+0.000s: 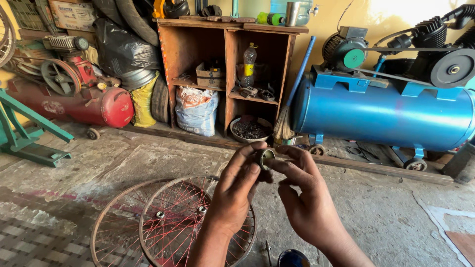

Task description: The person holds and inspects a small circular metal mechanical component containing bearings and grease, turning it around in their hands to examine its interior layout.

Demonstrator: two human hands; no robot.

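Fingers of the left hand (236,190) and right hand (304,198) are pinching a small round metal ring (264,157) between their tips. Below them, two red-spoked wheels (173,222) are lying flat; beyond, a bowl (250,131) is holding dark bits.

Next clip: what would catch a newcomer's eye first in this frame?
Centre frame, the left hand and right hand together pinch a small metal ring between their fingers. Under them on the concrete floor lie two bicycle wheels with red spokes. The big blue compressor tank fills the right, and a red one lies at the left, beside a wooden shelf.
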